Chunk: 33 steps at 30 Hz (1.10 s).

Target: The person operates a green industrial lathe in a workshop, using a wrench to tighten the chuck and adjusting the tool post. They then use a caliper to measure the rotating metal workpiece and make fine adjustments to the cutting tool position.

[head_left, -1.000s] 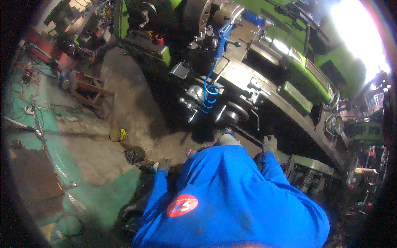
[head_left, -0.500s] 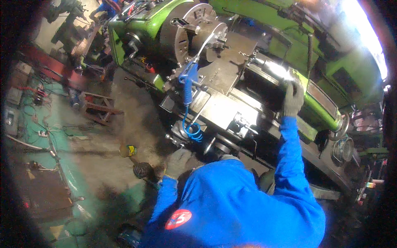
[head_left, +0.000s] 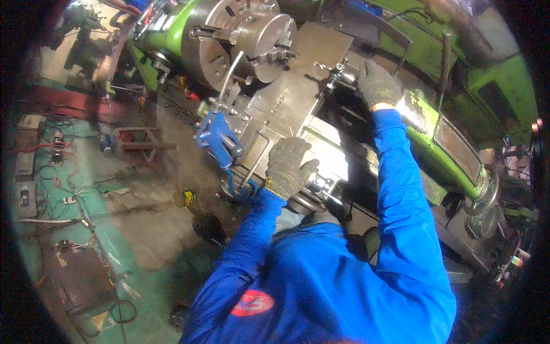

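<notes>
Seemingly bracing, left hand (head_left: 290, 167) is lying spread over slide (head_left: 333, 158), centre; right hand (head_left: 378, 83) (grip unclear) is overlapping tailstock (head_left: 423, 112), upper right.

L hand (head_left: 290, 166), gray-gloved & splayed, over lathe carriage (head_left: 281, 109) nr its front edge; contact unclear. Blue air gun (head_left: 216, 137) at carriage's L edge. R hand (head_left: 378, 86), also gloved, at tailstock (head_left: 421, 109), nr drill bit (head_left: 322, 66); grip unclear. Chuck (head_left: 259, 45) by carriage's far L corner. Yellow can (head_left: 188, 198) on flr (head_left: 152, 235).
</notes>
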Tool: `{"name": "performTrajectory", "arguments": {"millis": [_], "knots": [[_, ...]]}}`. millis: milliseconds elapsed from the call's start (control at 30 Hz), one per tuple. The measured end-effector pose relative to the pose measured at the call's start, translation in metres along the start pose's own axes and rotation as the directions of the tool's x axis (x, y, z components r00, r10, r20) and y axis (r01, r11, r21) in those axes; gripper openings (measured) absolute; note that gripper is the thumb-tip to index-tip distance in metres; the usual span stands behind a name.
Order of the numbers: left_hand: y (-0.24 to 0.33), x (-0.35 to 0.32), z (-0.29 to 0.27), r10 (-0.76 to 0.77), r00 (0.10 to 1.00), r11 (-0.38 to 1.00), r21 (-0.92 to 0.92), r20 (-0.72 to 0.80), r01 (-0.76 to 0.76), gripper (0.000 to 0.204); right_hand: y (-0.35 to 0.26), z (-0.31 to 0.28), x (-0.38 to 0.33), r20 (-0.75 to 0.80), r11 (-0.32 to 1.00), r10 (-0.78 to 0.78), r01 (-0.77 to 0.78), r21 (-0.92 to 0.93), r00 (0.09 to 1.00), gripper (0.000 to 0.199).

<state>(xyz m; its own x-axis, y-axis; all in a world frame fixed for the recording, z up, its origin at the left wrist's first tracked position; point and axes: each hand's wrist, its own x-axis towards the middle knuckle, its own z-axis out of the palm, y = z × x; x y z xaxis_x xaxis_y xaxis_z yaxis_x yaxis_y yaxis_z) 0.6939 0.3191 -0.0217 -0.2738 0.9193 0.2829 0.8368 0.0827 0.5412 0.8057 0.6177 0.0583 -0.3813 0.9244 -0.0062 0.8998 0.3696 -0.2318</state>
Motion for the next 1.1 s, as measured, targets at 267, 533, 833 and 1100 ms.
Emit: {"name": "performTrajectory", "arguments": {"millis": [267, 533, 833, 1100], "knots": [[-0.002, 0.000, 0.002, 0.040, 0.999, 0.990, 0.138, 0.027, -0.043, 0.043, -0.005, 0.005, 0.003, 0.000, 0.999, 0.018, -0.018, 0.047, 1.000, 0.042], [-0.003, 0.000, -0.001, -0.008, 0.999, 0.988, 0.157, 0.039, 0.002, 0.040, -0.017, 0.010, 0.000, -0.069, 0.999, -0.031, 0.031, -0.010, 0.997, 0.042], [-0.001, -0.001, -0.003, -0.063, 0.993, 0.977, 0.209, 0.096, 0.041, 0.040, -0.020, 0.008, 0.003, 0.023, 1.000, -0.013, 0.013, -0.027, 1.000, 0.041], [-0.001, -0.004, 0.002, -0.060, 0.995, 0.974, 0.224, 0.081, 0.041, 0.042, -0.019, 0.006, 0.006, 0.059, 0.999, 0.018, -0.016, -0.031, 0.998, 0.044]]}}
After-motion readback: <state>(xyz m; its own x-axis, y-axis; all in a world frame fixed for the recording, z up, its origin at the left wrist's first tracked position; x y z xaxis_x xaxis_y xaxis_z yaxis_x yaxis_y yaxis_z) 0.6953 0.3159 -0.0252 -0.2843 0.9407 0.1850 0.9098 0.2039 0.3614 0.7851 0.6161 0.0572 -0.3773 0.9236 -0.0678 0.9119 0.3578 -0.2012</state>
